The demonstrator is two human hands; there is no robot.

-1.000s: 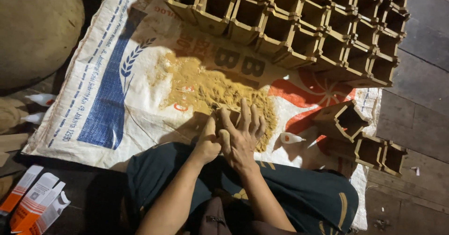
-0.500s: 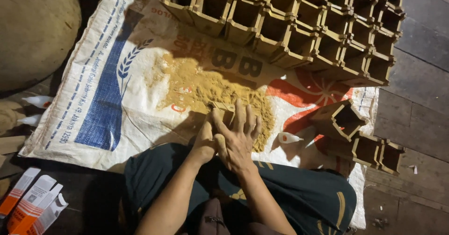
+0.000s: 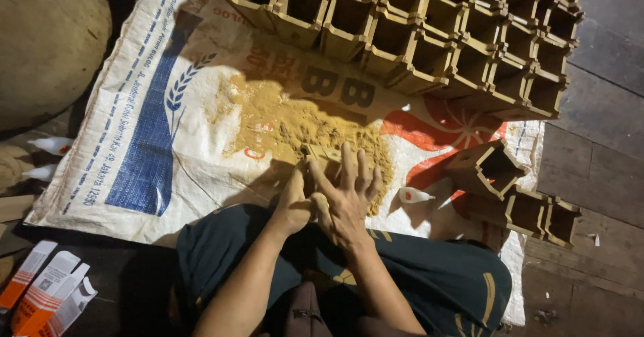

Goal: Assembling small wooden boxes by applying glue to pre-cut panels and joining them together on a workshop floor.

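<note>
White printed sack (image 3: pixel 168 142) spread flat, orange-white cartons (image 3: pixel 43 297) bottom left

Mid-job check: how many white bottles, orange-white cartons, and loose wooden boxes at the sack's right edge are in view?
White bottles: 3
Orange-white cartons: 3
Loose wooden boxes: 3
Total: 9

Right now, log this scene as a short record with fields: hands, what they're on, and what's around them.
left hand: gripping a small wooden piece at the sawdust pile
right hand: fingers spread, pressing on the same piece
surface: printed woven sack
above: rows of open wooden boxes
right: three loose boxes, small white bottle
lower left: orange-and-white cartons
</note>
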